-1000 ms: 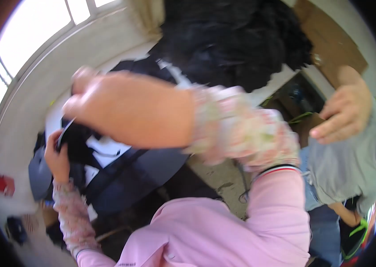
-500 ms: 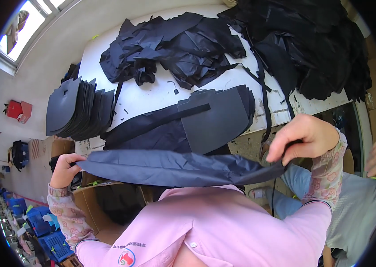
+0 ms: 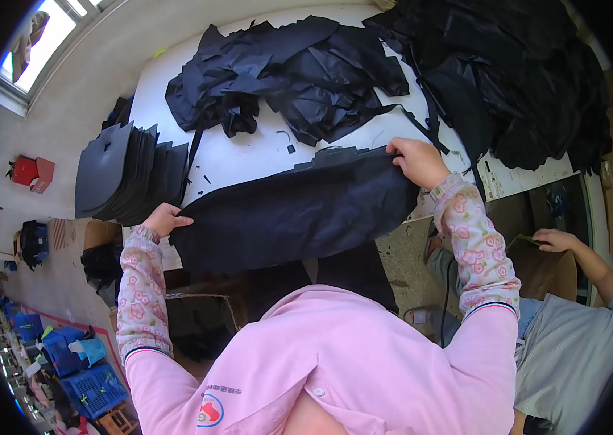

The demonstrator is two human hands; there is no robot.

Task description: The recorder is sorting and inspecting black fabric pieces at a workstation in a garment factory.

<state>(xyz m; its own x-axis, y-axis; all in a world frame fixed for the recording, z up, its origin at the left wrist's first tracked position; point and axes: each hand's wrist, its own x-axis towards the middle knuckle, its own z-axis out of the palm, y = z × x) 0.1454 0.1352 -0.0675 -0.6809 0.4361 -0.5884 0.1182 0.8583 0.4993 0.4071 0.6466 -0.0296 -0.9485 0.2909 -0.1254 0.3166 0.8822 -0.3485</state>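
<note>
Head view, only view on hand. Long dark fabric panel [image 3: 295, 214] stretched across the near edge of the white table [image 3: 248, 156], running from about 8 o'clock up to 2 o'clock of the frame centre, lower part hanging over the table edge toward the body. Left hand [image 3: 165, 219] at 9 o'clock, fingers curled and pinching the panel's left end; right hand [image 3: 416, 161] at 2 o'clock, fingers closed on the upper right corner of the same panel. Held at both ends, apparently to keep the cloth taut and flat, since limp fabric gripped at one end would sag and fold.

Stack of dark cut pieces [image 3: 126, 174] fanned at 10 o'clock, just beside the left hand, edges roughly aligned, probably kept that way for taking one at a time. Loose heap of black fabric [image 3: 284, 69] at 12 o'clock, crumpled, well apart from both hands. Larger black pile [image 3: 524, 80] at 1 to 2 o'clock, spilling past the table's far right end. Small scraps scattered on the bare table between heap and panel.

Another person's hand [image 3: 556, 239] at 3 o'clock, grey-sleeved, resting near a brown box, apart from the panel. Blue crates [image 3: 81, 362] on the floor at 8 o'clock.
</note>
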